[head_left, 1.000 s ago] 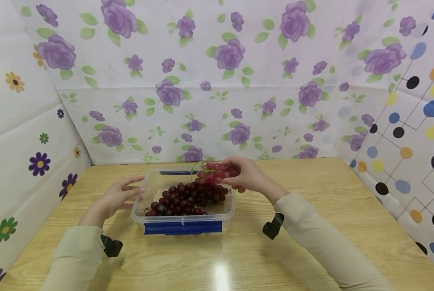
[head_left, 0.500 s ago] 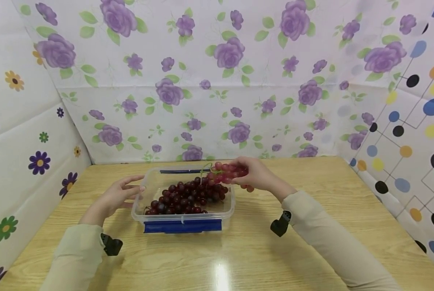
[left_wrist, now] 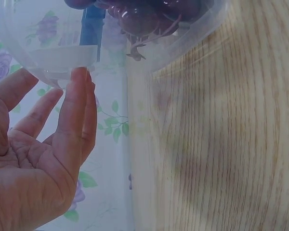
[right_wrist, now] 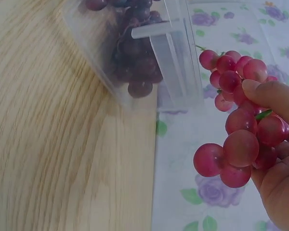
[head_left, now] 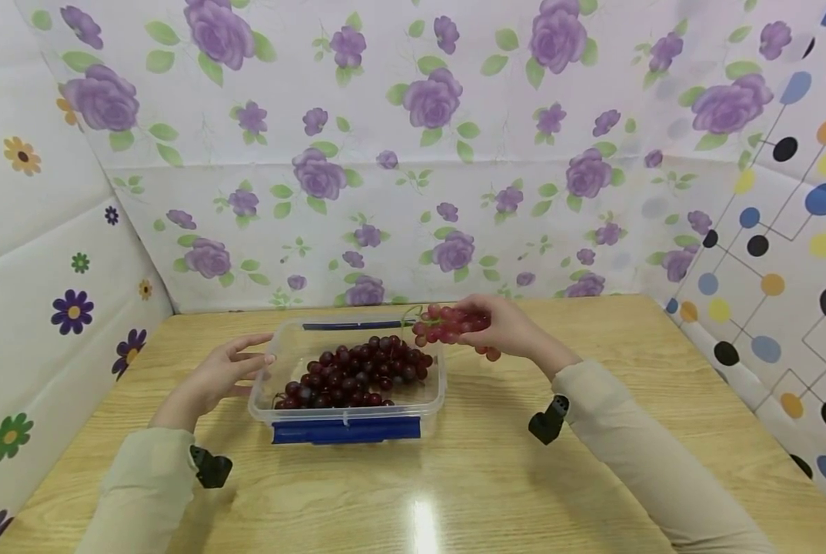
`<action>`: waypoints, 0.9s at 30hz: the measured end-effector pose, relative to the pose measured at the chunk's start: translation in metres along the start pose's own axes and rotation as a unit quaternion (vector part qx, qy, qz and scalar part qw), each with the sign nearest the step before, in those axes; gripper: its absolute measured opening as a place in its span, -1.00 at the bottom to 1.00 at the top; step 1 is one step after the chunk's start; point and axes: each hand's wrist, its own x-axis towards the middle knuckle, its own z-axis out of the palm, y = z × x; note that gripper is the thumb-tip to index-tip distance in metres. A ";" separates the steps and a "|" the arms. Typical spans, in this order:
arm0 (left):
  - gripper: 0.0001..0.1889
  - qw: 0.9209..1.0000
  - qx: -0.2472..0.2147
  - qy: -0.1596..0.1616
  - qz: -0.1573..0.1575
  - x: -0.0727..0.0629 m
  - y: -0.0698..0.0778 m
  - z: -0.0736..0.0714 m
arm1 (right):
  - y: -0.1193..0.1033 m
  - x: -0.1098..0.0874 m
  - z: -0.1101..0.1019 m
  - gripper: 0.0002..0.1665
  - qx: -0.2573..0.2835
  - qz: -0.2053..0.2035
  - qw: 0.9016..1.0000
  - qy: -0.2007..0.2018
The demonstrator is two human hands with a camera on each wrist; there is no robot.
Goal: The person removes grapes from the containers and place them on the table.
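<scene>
My right hand (head_left: 506, 327) grips a bunch of light red grapes (head_left: 447, 323) with a green stem, held up over the right rim of a clear plastic container (head_left: 347, 416). The right wrist view shows the thumb lying across the red grapes (right_wrist: 241, 147), beside the container's wall. Inside the container lie dark grapes (head_left: 351, 373), heaped from its front left to its right side. My left hand (head_left: 222, 377) touches the container's left wall with its fingertips. Seen from the left wrist, its fingers (left_wrist: 70, 120) are fairly straight against the container's corner.
The container has a blue latch (head_left: 347, 431) along its front and another at the back. It stands on a wood-grain table (head_left: 358, 492). A flowered cloth wall (head_left: 399, 192) rises behind the table, with patterned cloths at left and right.
My right hand has moved to the right with the red grapes, from above the dark grapes to the container's right rim. The left hand and container have stayed in place.
</scene>
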 end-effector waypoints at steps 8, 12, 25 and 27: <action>-0.24 1.000 0.002 0.000 -0.002 0.000 0.000 -0.001 | 0.007 -0.003 -0.009 -0.49 0.004 -0.003 1.000 -0.003; -0.23 1.000 -0.001 0.003 -0.004 -0.001 0.001 -0.001 | 0.010 -0.004 -0.011 -0.52 0.005 -0.002 1.000 -0.004; -0.22 1.000 -0.008 0.004 -0.004 -0.001 0.001 0.001 | 0.023 -0.008 -0.021 -0.53 -0.006 -0.002 1.000 0.000; -0.21 1.000 -0.008 0.005 -0.003 -0.001 0.001 0.000 | 0.025 -0.009 -0.023 -0.54 -0.012 -0.006 1.000 0.002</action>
